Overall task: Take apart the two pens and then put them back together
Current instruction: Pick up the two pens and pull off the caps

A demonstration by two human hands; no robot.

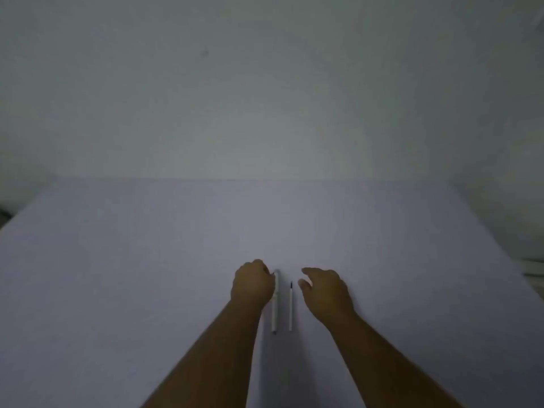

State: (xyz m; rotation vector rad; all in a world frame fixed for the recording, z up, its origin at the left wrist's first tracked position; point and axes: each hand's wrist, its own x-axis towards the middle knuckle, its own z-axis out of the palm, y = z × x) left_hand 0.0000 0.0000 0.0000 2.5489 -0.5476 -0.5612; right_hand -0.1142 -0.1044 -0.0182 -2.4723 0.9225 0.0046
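Note:
Two white pen pieces lie side by side on the pale table (147, 275), pointing away from me. The thicker white pen (275, 307) lies right beside my left hand (252, 285), whose fingers are curled with the fingertips touching the pen's far end. A thinner white pen part with a dark tip (290, 307) lies just to its right, untouched. My right hand (323, 293) hovers to the right of it, fingers apart, holding nothing. The picture is dim and blurred, so fine detail of the pens is unclear.
A plain grey wall (265, 98) rises behind the table's far edge. Something pale sits off the table's right edge (532, 267).

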